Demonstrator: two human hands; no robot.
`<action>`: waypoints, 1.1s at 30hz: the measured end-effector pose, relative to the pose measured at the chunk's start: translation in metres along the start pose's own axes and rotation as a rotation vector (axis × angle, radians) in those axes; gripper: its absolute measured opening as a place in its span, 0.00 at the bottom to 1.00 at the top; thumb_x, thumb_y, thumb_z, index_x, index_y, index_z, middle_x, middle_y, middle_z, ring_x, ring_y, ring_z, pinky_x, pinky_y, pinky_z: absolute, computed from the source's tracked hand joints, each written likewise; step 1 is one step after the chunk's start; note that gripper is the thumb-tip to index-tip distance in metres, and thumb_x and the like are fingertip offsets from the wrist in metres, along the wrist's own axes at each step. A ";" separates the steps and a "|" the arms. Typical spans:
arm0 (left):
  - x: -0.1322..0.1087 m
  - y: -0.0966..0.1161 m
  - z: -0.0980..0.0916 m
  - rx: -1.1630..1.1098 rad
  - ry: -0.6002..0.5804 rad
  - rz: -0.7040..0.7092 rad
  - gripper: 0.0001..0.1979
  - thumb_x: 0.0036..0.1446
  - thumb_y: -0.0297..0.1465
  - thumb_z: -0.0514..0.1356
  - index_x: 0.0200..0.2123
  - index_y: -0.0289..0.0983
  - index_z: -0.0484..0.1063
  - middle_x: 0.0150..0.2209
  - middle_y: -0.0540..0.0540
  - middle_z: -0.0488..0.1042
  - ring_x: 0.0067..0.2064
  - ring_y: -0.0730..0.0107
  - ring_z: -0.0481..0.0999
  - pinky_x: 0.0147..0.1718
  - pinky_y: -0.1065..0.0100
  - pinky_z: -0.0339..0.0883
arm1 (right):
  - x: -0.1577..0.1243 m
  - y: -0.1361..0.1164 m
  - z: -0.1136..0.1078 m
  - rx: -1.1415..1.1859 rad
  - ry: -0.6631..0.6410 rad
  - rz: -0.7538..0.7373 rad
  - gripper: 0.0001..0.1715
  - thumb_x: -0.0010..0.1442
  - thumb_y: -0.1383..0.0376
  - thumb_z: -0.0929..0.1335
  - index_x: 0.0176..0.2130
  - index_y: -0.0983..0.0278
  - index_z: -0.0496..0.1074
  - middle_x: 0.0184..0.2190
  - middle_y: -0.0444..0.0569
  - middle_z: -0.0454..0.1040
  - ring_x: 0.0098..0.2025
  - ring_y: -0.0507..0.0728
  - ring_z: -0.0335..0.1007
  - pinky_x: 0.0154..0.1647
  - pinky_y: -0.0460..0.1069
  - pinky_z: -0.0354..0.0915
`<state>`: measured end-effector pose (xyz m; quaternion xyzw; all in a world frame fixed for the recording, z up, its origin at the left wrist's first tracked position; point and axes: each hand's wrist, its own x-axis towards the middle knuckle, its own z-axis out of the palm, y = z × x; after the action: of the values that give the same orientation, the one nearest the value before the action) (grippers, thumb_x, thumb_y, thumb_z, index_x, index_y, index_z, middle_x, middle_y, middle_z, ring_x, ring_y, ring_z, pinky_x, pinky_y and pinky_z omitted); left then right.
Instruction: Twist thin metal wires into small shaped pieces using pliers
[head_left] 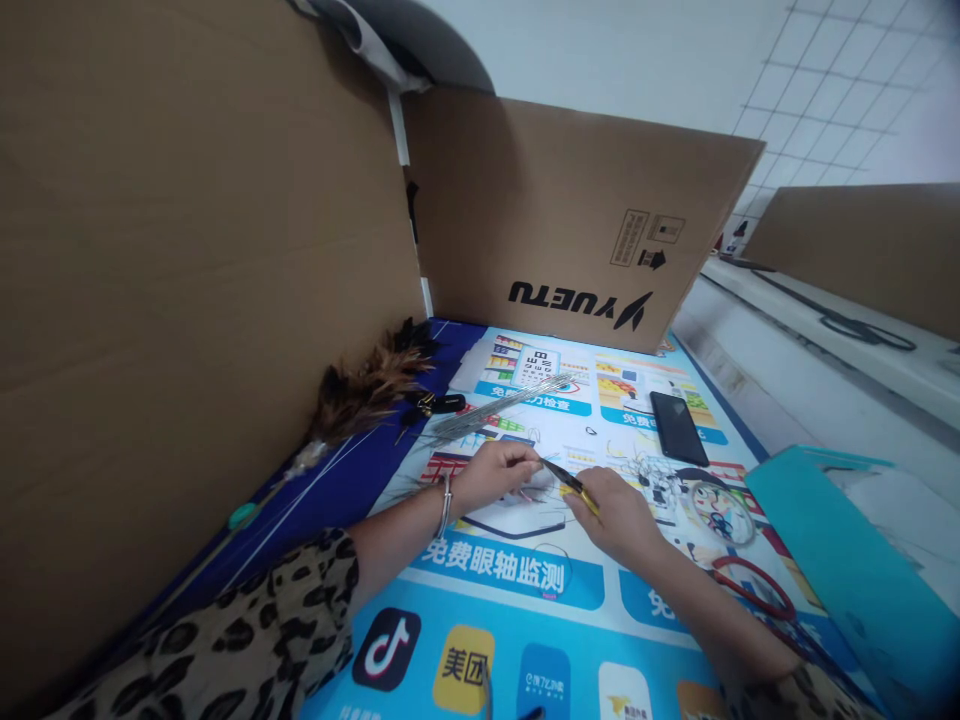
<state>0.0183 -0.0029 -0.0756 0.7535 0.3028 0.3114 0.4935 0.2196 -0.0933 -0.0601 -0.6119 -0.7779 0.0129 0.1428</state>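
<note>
Over the middle of the printed table cover, my left hand (501,474) is closed in a pinch, with a silver bangle on its wrist. What it pinches is too small to make out. My right hand (616,515) is wrapped round pliers (571,482) with yellow and black handles. The dark tips of the pliers point left and reach the fingertips of my left hand. Behind my left hand lies a bundle of thin silvery wires (499,408). Fine dark wire pieces are scattered to the right of my right hand.
Tall cardboard panels (570,230) stand at the left and back. Brown feathers (360,385) and a small black item (448,403) lie left. A black phone (679,428), clear round container (721,512), red ring (754,588) and teal folder (847,560) lie right.
</note>
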 end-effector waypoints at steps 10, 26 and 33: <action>-0.001 0.002 0.000 -0.108 -0.053 0.007 0.11 0.54 0.34 0.53 0.27 0.32 0.68 0.20 0.52 0.65 0.20 0.80 0.64 0.21 0.77 0.61 | 0.002 0.006 -0.003 0.018 0.025 -0.092 0.15 0.60 0.56 0.58 0.40 0.63 0.64 0.35 0.50 0.67 0.40 0.57 0.60 0.38 0.49 0.57; -0.004 0.008 0.002 -0.053 -0.063 0.050 0.08 0.52 0.30 0.53 0.28 0.32 0.68 0.21 0.53 0.62 0.22 0.80 0.61 0.21 0.78 0.58 | 0.001 0.007 -0.010 -0.423 0.184 -0.236 0.16 0.60 0.57 0.58 0.37 0.65 0.67 0.31 0.52 0.64 0.38 0.58 0.56 0.34 0.50 0.52; -0.004 0.010 0.002 -0.008 -0.038 0.047 0.08 0.52 0.31 0.53 0.27 0.32 0.67 0.21 0.53 0.62 0.23 0.80 0.60 0.21 0.77 0.56 | 0.001 0.004 -0.007 -0.386 0.181 -0.206 0.14 0.60 0.58 0.59 0.33 0.64 0.65 0.30 0.51 0.64 0.37 0.57 0.57 0.32 0.49 0.51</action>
<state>0.0186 -0.0098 -0.0679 0.7642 0.2745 0.3098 0.4946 0.2251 -0.0924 -0.0539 -0.5438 -0.8082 -0.2058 0.0928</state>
